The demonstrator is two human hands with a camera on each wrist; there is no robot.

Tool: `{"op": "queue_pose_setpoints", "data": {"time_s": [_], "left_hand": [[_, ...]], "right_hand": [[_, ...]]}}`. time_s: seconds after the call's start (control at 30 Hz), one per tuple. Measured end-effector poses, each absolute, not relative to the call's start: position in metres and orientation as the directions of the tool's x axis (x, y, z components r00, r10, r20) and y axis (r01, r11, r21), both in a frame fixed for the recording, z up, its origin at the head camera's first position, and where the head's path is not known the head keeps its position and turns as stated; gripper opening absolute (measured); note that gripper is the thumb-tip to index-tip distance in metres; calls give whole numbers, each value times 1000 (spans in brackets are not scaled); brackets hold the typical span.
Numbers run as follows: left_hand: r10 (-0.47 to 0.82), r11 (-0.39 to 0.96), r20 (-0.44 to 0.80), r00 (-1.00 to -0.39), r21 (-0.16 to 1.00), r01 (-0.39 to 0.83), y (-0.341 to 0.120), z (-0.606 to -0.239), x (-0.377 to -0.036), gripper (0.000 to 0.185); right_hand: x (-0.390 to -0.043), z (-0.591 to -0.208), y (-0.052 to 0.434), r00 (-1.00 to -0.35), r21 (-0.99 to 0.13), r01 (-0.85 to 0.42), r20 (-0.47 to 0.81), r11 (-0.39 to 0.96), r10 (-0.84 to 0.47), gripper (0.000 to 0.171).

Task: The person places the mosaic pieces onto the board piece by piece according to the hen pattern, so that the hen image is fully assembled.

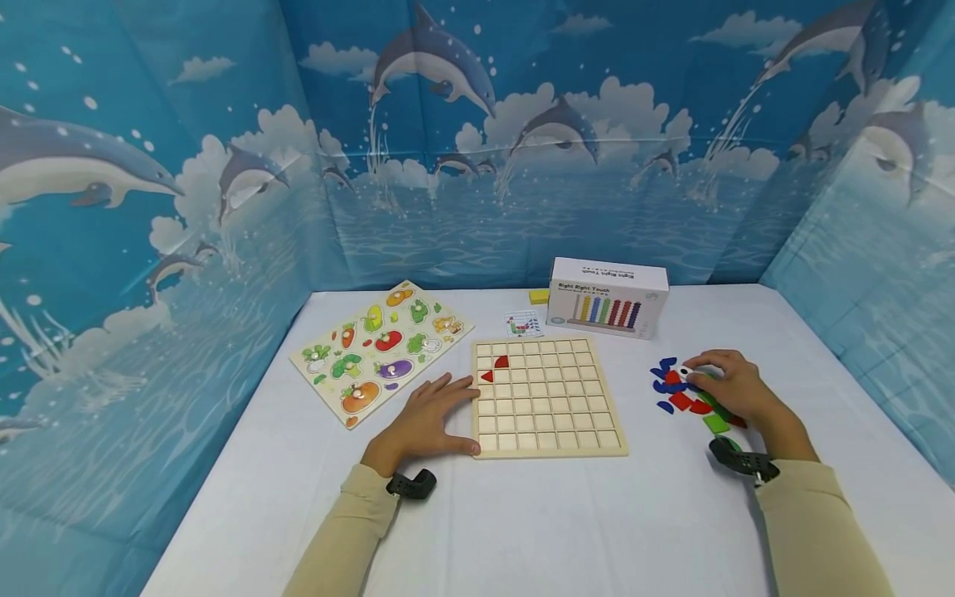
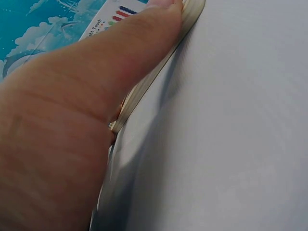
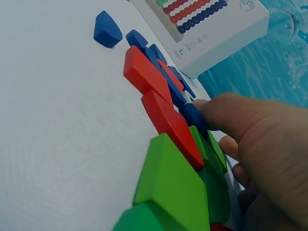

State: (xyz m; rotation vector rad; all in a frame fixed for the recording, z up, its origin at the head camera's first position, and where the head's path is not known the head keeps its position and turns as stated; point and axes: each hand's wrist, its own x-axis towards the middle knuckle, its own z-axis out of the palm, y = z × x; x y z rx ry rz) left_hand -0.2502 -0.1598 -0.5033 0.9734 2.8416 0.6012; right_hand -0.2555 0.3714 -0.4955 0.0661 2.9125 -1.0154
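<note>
A wooden grid board [image 1: 548, 431] lies mid-table with two red pieces [image 1: 501, 361] in its upper-left cells. My left hand [image 1: 429, 419] lies flat against the board's left edge, fingers straight; in the left wrist view its thumb [image 2: 120, 53] presses along the board's rim [image 2: 154, 77]. At the right, my right hand [image 1: 727, 385] is curled over a pile of blue, red and green pieces [image 1: 681, 400]. In the right wrist view its thumb [image 3: 216, 113] and fingers pinch a dark blue piece [image 3: 192, 115] beside red pieces [image 3: 144, 72] and green pieces [image 3: 173, 187].
A vegetable peg puzzle [image 1: 380, 348] lies at the left. A white box [image 1: 607, 297] stands behind the board, with a small card [image 1: 523, 323] and a yellow block [image 1: 539, 296] beside it. A dolphin-print backdrop walls the table on three sides.
</note>
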Motion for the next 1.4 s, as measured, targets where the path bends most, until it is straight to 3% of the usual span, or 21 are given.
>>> {"op": "queue_pose_setpoints", "data": {"time_s": [0.33, 1.4], "left_hand": [[602, 726, 46, -797, 384, 571, -159, -504, -250, 96], [596, 734, 22, -803, 390, 556, -159, -500, -248, 96]], "right_hand": [[-257, -496, 371, -996, -633, 85, -81, 770, 44, 43], [-257, -505, 369, -997, -601, 26, 47, 799, 68, 34]]}}
